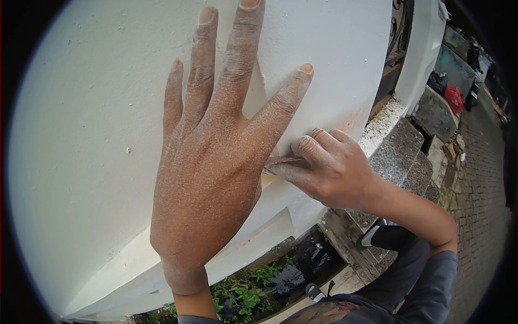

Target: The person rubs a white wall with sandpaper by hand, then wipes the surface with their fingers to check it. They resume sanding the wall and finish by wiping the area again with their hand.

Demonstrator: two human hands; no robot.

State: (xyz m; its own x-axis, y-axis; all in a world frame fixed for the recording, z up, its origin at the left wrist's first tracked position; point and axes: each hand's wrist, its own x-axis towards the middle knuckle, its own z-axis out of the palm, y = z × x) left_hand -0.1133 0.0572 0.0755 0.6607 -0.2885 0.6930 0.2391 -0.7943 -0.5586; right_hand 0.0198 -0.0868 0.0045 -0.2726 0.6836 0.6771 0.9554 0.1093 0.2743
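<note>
My left hand [210, 146] is open, fingers spread and pointing up, in front of a white-painted wall [97, 108]. Pale dust coats its back and fingers; whether the palm touches the wall is hidden. Just to its right, my right hand [334, 167] is closed, also dusty. Between its thumb and curled fingers it pinches a thin, folded brownish sheet that looks like sandpaper [284, 160]. Part of that sheet is hidden behind my left hand. The wall surface has small bumps and specks.
Below the wall runs a ditch with dark water [288, 278] and green plants [245, 297]. Stone steps [396, 151] lie to the right beside a metal gate [396, 43]. Farther off are a red bag [454, 99], debris and a brick-paved lane [477, 189].
</note>
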